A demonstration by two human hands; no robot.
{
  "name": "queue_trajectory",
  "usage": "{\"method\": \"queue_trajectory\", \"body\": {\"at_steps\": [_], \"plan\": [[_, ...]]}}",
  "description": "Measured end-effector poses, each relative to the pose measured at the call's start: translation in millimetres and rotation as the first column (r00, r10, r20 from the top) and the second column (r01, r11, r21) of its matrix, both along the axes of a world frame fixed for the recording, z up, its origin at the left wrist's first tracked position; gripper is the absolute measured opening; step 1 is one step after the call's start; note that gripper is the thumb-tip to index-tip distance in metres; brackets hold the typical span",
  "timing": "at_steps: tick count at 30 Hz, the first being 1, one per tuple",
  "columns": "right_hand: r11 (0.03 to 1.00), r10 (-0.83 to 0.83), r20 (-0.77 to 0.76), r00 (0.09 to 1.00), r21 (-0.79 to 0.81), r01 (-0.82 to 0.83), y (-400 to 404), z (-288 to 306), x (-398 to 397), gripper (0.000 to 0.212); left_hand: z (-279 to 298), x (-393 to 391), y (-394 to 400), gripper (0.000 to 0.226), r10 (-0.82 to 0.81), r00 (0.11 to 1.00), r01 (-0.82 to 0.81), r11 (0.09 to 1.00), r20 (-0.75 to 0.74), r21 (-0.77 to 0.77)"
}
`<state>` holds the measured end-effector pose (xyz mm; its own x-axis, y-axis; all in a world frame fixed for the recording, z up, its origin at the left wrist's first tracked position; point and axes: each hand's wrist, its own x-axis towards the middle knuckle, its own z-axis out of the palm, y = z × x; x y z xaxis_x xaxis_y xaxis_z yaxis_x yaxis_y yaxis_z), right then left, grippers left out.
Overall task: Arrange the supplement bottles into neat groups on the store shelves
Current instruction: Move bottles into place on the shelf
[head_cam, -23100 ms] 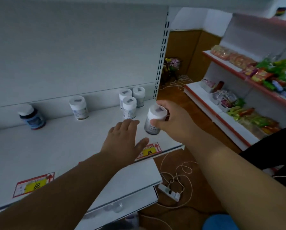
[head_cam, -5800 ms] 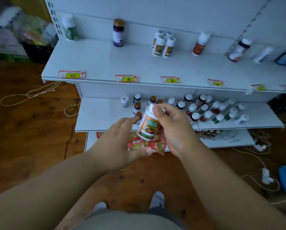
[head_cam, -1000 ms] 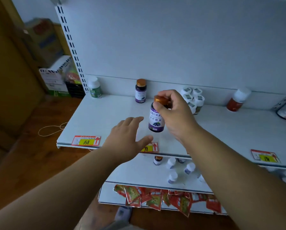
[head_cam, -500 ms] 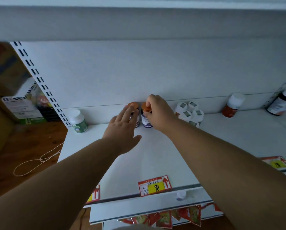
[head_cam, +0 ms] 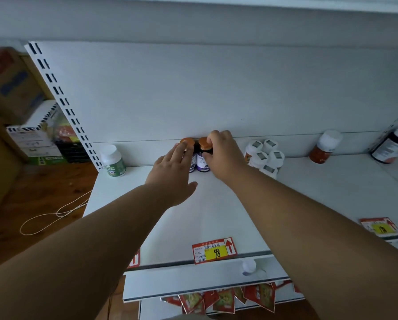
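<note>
I am standing in a shop. In front of me is a white metal shelf [head_cam: 216, 211] with a slotted upright [head_cam: 62, 105] at its left side, the kind used for retail racking. Red-and-yellow price tags [head_cam: 214, 250] sit along the shelf's front edge, one reading 98. Supplement bottles [head_cam: 262, 155] stand in small clusters along the back. Red packets [head_cam: 221, 301] hang below a lower shelf, and cardboard boxes [head_cam: 11, 88] are stacked at the left over a wooden floor [head_cam: 32, 192].
</note>
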<state>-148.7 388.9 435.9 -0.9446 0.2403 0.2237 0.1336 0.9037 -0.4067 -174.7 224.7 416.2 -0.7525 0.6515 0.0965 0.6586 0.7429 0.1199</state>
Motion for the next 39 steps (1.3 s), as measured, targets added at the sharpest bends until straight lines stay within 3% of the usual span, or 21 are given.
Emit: {"method": "queue_trajectory", "body": {"at_steps": [11,17,24,31,39], "plan": [[0.976,0.158,-0.080,0.984,-0.142,-0.168,-11.1,9.8,139.8,0.032,3.8,167.0,-15.1,0.076,0.194,0.973,-0.212,0.963,0.122,0.166],[0.962,0.157,-0.101,0.982,-0.211,-0.175,-26.1,-3.4,226.1,0.030,-16.2,250.9,-37.9,0.071,0.203,0.961,-0.227,0.967,0.187,0.114],[0.970,0.100,-0.047,0.994,-0.219,-0.108,-79.3,-21.8,290.4,0.023,-43.5,284.7,-83.5,0.070,0.107,0.961,-0.131,0.988,0.255,0.078],[0.965,0.069,0.074,0.995,-0.259,-0.048,-123.2,-94.3,299.2,0.020,-107.8,281.2,-123.4,0.070,0.118,0.933,-0.156,0.984,0.340,0.087],[0.971,-0.026,0.200,0.979,-0.229,0.072,-87.3,-215.5,266.9,0.026,-220.4,263.8,-86.2,0.071,0.179,0.891,-0.208,0.978,0.417,0.023]]}}
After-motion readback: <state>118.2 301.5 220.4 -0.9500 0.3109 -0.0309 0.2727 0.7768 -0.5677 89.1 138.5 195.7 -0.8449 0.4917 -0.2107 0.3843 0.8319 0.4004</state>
